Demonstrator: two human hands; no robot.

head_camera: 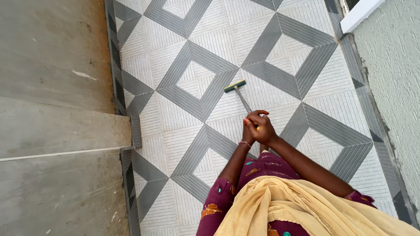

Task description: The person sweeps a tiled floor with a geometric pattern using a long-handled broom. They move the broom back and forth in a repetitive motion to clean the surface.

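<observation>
yellow scarf [302, 205] nearest; i see both hands, left grip [248, 129] and right grip [262, 127], clasped round a broom handle [243, 99] over the tiled floor [183, 131].

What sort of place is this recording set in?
Probably an outdoor porch or walkway of a house: patterned grey tiled floor, bare concrete steps beside it and a rough plastered wall. Both hands grip a long-handled floor brush.
</observation>
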